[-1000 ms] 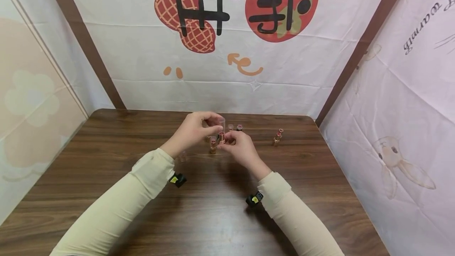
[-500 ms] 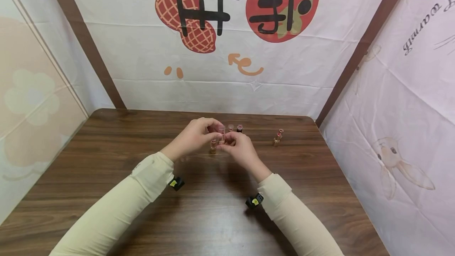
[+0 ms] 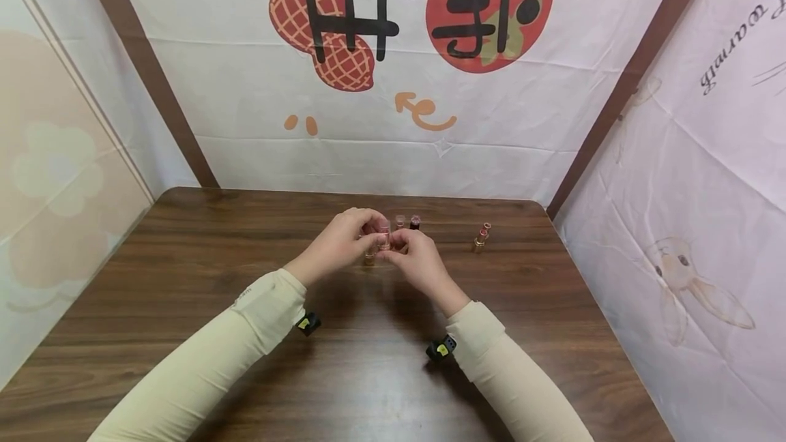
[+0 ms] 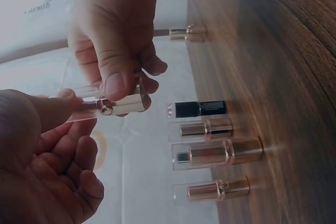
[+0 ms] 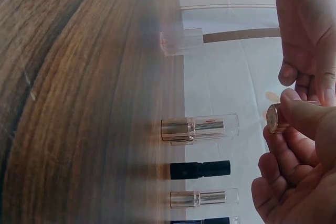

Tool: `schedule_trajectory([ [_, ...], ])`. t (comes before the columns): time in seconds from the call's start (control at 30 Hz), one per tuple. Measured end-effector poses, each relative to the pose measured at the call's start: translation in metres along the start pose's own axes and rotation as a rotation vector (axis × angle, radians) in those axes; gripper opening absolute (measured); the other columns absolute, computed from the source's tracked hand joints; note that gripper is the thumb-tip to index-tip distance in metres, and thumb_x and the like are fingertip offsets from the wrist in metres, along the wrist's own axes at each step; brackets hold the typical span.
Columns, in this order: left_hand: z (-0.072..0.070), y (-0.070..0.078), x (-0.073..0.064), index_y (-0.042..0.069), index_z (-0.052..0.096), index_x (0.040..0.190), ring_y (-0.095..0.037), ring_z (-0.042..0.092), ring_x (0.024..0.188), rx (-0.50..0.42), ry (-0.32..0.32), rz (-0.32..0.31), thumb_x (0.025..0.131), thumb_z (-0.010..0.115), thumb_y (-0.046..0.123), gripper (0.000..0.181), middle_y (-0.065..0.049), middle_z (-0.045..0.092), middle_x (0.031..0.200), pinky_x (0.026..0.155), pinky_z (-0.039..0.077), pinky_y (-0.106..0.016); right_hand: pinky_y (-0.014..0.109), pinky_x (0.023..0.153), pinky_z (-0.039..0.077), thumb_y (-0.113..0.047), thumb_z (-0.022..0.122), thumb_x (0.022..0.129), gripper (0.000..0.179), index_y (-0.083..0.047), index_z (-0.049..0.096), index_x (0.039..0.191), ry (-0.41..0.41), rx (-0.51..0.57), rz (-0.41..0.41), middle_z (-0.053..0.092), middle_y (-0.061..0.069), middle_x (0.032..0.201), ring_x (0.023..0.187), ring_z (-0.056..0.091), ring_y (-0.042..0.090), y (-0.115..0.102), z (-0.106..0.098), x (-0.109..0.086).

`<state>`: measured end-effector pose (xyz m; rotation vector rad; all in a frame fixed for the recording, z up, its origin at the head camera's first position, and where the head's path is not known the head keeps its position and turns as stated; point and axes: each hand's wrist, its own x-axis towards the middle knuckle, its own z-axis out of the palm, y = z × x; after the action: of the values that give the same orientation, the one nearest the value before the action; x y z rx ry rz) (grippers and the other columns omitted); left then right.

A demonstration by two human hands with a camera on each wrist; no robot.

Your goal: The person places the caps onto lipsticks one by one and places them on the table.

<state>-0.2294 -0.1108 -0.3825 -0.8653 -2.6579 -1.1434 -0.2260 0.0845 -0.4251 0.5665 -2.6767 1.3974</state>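
Observation:
Above the table, both hands meet at one lipstick [image 4: 129, 103] with a gold base and a clear cap. My left hand [image 3: 340, 241] pinches the clear cap between thumb and fingers, and the cap sits over the lipstick's upper part. My right hand [image 3: 419, 256] grips the gold base, as the right wrist view shows the base's round end [image 5: 272, 118] beside the thumb. Close by, other lipsticks stand upright: a large gold one with a clear cap [image 4: 226, 151], two smaller gold ones, and a black tube [image 4: 199, 109]. In the head view the hands partly cover this group.
Apart from the group, a gold lipstick [image 3: 481, 237] stands toward the right of the brown wooden table [image 3: 368, 374]. A loose clear cap [image 5: 182, 42] is on the table on the left-hand side. Printed fabric walls [image 3: 381, 162] border the back and sides.
My left hand has moved down, bringing the clear cap from above the lipstick down over it. My right hand stays in place, still holding the base.

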Motion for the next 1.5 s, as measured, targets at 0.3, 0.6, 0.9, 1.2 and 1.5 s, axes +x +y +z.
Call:
schedule_trajectory([
  [0.3,0.006,0.002,-0.003,0.015,0.067,0.107,-0.017,0.055,0.097,0.118,-0.008,0.044,0.099,0.07,0.021,0.01,0.005,0.065,0.095,0.086,0.046,-0.036,0.031,0.072,0.052,-0.021,0.084,0.087,0.017,-0.013,0.075,0.098,-0.001,-0.086,-0.074,0.069,0.0,0.096,0.088,0.065,0.025,0.001,-0.001,-0.002],
  [0.6,0.001,0.003,-0.012,0.014,0.073,0.11,-0.022,0.06,0.099,0.075,0.055,-0.041,0.094,0.076,0.02,0.017,0.001,0.07,0.101,0.085,0.051,-0.037,0.039,0.078,0.057,-0.023,0.085,0.085,0.021,-0.016,0.074,0.101,0.027,-0.027,-0.084,0.073,-0.004,0.095,0.089,0.066,0.021,0.004,-0.007,0.007],
  [0.9,-0.012,-0.015,-0.034,0.011,0.073,0.116,-0.021,0.063,0.102,0.122,0.056,-0.127,0.095,0.075,0.022,0.023,-0.002,0.072,0.111,0.089,0.055,-0.041,0.032,0.07,0.05,-0.027,0.085,0.086,0.023,-0.016,0.066,0.091,0.041,-0.075,0.036,0.067,0.0,0.086,0.078,0.059,0.014,0.015,-0.002,0.017],
  [1.2,-0.033,-0.033,-0.061,0.01,0.071,0.116,-0.023,0.063,0.099,0.136,0.084,-0.168,0.096,0.073,0.02,0.022,-0.005,0.072,0.108,0.087,0.052,-0.043,0.036,0.069,0.048,-0.026,0.084,0.087,0.022,-0.015,0.065,0.086,-0.013,-0.145,0.199,0.066,0.0,0.082,0.075,0.059,0.018,0.039,0.012,0.026],
  [1.5,-0.048,-0.048,-0.077,0.007,0.07,0.117,-0.026,0.065,0.098,0.135,0.125,-0.189,0.096,0.073,0.017,0.023,-0.008,0.073,0.109,0.088,0.051,-0.046,0.035,0.075,0.05,-0.021,0.085,0.086,0.018,-0.014,0.069,0.09,-0.025,-0.14,0.28,0.069,0.0,0.086,0.08,0.061,0.018,0.052,0.028,0.03],
])
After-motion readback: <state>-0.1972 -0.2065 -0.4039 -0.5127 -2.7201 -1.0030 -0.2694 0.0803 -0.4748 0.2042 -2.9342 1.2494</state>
